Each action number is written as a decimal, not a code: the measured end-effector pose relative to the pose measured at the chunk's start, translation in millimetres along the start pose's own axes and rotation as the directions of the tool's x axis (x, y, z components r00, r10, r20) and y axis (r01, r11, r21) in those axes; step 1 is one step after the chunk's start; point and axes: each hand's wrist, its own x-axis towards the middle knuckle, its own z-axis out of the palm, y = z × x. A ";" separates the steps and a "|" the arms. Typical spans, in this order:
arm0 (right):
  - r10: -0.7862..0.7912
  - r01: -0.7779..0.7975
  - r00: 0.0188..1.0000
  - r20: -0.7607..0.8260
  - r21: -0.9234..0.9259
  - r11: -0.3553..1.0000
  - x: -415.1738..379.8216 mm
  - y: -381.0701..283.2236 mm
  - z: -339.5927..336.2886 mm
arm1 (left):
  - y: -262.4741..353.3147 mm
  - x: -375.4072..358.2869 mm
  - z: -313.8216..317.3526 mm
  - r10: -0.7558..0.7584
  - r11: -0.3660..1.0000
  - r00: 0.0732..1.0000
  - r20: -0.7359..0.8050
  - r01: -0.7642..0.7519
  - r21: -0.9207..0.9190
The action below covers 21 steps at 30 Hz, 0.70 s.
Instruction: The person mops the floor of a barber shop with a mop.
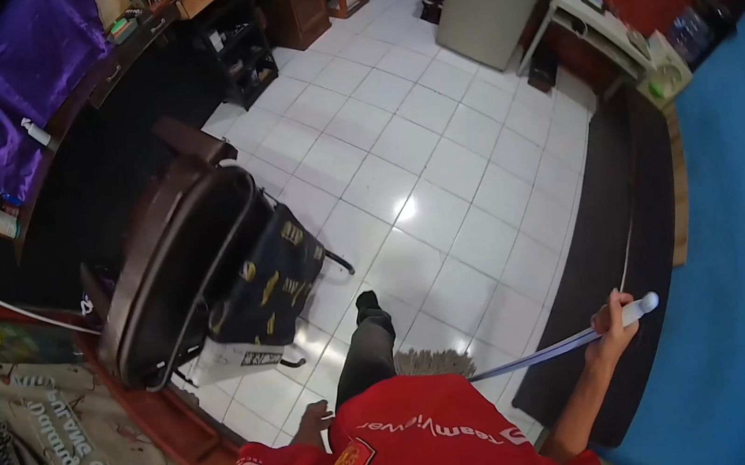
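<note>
My right hand [613, 329] is wrapped round the upper end of a light blue-white pole [539, 356], close to its rounded tip. The pole slants down to the left, toward a grey stringy mop head [432, 362] on the white tiled floor [421, 170]; its lower end is partly hidden by the red shirt. At my left side, my left hand [315, 421] hangs low beside the shirt, near my leg, with its fingers apart and nothing in it.
A dark chair [177, 249] with a patterned black bag [274, 269] stands at the left. A dark mat-like strip [596, 250] and a blue surface [742, 250] lie right. Ahead are a grey fridge [490, 15], a white table [595, 29] and a black shelf rack [238, 57].
</note>
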 end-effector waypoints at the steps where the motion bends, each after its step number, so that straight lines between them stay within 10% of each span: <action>1: 0.035 -0.038 0.997 0.070 0.034 0.999 9.8 -5.6 25.0 | 2.8 66.4 -19.4 0.296 0.859 0.945 0.139 -0.327 0.394; 2: 0.061 -0.072 0.990 0.131 0.075 0.995 20.6 -11.9 53.4 | 47.4 11.8 -12.4 0.179 0.981 0.983 0.036 -0.181 0.074; 4: 0.047 -0.047 0.989 0.143 -0.005 0.999 36.2 -32.3 97.8 | 107.5 21.6 -17.6 0.442 0.877 0.862 0.246 -0.473 0.080; 6: -0.084 0.072 0.996 0.043 0.240 0.968 53.0 -57.5 135.6 | 183.2 -2.1 7.6 0.369 0.928 0.929 0.016 -0.370 0.042; 9: -0.267 0.232 0.962 0.054 0.355 0.906 78.8 -73.3 171.4 | 287.6 -32.8 48.5 0.425 0.861 0.889 0.172 -0.456 0.224; 13: -0.381 0.314 0.919 0.106 0.391 0.865 113.2 -73.8 215.6 | 419.0 -30.8 131.0 0.645 0.288 0.646 0.409 -0.701 0.653; 15: -0.521 0.425 0.845 0.117 0.443 0.789 138.6 -65.7 241.9 | 468.8 -82.0 170.3 0.804 0.207 0.461 0.374 -0.808 0.552; 16: -0.514 0.418 0.850 0.114 0.447 0.791 153.4 -58.6 255.1 | 487.5 -111.4 186.5 0.805 0.208 0.465 0.368 -0.802 0.560; 18: -0.489 0.419 0.855 0.176 0.323 0.849 187.5 -35.4 279.8 | 532.3 -163.3 216.3 0.725 0.623 0.607 0.326 -0.779 0.067; 21: -0.355 0.325 0.930 0.093 0.236 0.916 243.6 68.5 310.9 | 579.0 -174.6 230.5 0.700 0.650 0.610 0.372 -0.760 0.023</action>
